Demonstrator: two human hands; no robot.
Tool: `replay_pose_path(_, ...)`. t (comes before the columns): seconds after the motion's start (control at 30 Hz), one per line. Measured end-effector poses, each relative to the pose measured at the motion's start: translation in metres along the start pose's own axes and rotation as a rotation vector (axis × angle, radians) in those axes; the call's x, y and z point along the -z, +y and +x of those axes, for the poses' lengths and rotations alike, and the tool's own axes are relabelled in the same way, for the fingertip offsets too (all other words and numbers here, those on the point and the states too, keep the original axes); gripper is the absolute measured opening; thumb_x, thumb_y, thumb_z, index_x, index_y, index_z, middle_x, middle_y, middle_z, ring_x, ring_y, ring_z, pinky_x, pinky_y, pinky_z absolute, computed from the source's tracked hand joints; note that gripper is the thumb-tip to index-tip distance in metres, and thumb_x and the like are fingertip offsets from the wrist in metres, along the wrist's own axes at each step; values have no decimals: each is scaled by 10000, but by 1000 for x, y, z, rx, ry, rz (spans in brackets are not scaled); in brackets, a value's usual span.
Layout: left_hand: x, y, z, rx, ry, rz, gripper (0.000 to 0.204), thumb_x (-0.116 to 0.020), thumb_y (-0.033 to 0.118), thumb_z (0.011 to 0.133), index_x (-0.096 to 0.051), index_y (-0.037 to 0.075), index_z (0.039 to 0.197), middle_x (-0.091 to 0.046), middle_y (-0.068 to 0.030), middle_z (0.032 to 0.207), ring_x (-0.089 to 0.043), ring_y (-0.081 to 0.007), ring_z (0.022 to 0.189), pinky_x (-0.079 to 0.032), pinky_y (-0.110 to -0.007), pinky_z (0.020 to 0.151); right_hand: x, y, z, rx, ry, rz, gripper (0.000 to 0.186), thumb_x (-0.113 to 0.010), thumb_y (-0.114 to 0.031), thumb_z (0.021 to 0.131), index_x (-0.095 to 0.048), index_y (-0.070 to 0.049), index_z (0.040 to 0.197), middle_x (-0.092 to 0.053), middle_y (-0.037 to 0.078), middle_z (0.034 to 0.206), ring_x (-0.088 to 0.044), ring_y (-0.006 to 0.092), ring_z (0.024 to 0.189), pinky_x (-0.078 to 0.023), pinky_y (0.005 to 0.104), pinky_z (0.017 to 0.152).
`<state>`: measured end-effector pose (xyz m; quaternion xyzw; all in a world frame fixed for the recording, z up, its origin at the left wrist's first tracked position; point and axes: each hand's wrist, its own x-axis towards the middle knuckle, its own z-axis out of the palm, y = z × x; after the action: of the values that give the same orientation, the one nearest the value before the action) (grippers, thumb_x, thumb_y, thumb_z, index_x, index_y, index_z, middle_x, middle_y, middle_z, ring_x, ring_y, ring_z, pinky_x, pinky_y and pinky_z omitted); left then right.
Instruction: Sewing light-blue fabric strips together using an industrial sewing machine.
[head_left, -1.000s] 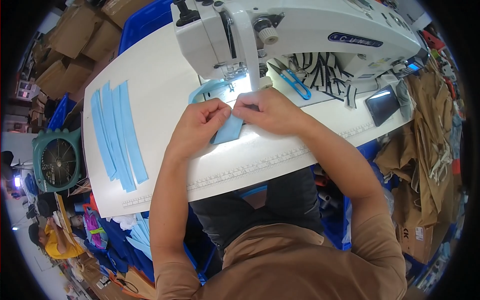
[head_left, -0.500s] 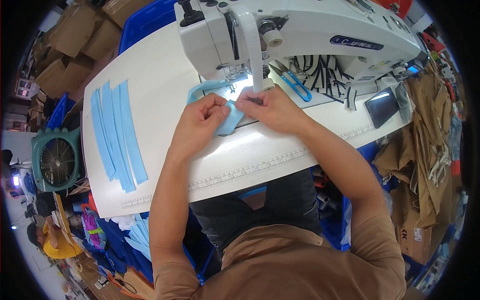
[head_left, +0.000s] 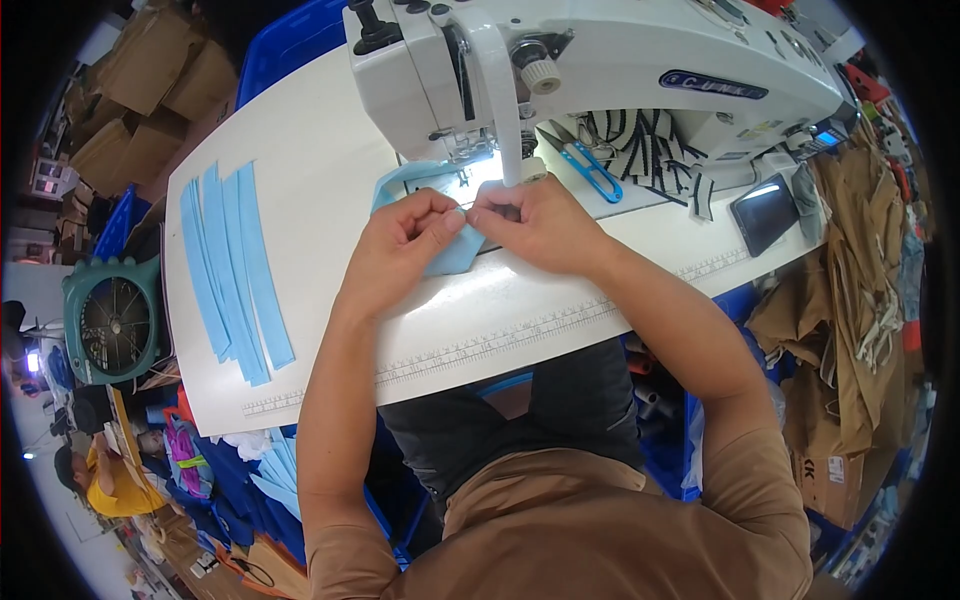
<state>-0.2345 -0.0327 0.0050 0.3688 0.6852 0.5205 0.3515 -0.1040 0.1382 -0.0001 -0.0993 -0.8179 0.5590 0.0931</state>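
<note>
A light blue fabric strip (head_left: 457,256) loops on the table in front of the sewing machine (head_left: 600,60). My left hand (head_left: 402,238) pinches it between thumb and fingers, left of the lit needle area. Close beside it, my right hand (head_left: 545,222) is closed at the strip's edge, thumb against fingers, nearly touching the left thumb. The fingertips hide the exact part of the cloth they grip. Part of the strip curves away behind my left hand toward the presser foot (head_left: 464,180).
Several blue strips (head_left: 235,270) lie side by side at the left. Blue-handled thread snips (head_left: 590,168), striped scraps (head_left: 645,140) and a dark phone (head_left: 765,215) sit at the right. A printed ruler (head_left: 500,337) runs along the front edge. A green fan (head_left: 112,318) stands left of the table.
Both hands stay in nearly the same place. The thumbs have shifted slightly on the cloth, and the strip's hanging part below them has changed its fold.
</note>
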Motion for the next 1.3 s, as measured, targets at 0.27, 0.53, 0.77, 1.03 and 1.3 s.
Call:
replay_pose_path(0.27, 0, 1, 0, -17, 30, 35, 211, -680, 232, 998, -686, 21, 990, -547, 70, 785, -436, -31, 736, -344, -201, 653, 1, 14, 3, 28, -65, 115, 220, -650, -209, 958, -670, -12, 862, -613, 55, 665, -526, 119, 639, -444, 306, 627)
replay_pose_path(0.53, 6, -4, -1, -12, 3, 49, 206, -676, 231, 996, -686, 27, 974, -571, 63, 773, -458, -35, 725, -366, -209, 661, 7, 9, 4, -6, -170, 85, 248, -638, -235, 972, -680, -19, 859, -616, 29, 674, -531, 115, 652, -456, 294, 648)
replay_pose_path(0.77, 3, -5, -2, -14, -27, 126, 202, -651, 222, 1002, -687, 25, 980, -588, 41, 752, -478, -46, 702, -396, -223, 657, 6, 9, 3, 26, -163, 67, 236, -663, -236, 948, -679, -24, 848, -598, 36, 662, -510, 116, 646, -445, 297, 636)
replay_pose_path(1.03, 2, 3, -3, 32, -59, 55, 161, -673, 182, 991, -671, 22, 1004, -587, 67, 839, -481, -29, 780, -384, -207, 714, 1, 10, 2, 42, -65, 64, 190, -693, -188, 895, -671, -14, 822, -572, 43, 644, -483, 116, 635, -419, 296, 610)
replay_pose_path(1.3, 4, 2, -3, 19, -62, 38, 182, -670, 200, 979, -687, 26, 1030, -629, 32, 804, -521, -52, 730, -419, -225, 695, 0, 8, 1, 52, -59, 41, 201, -694, -186, 885, -664, -6, 802, -547, 40, 624, -465, 109, 620, -406, 299, 596)
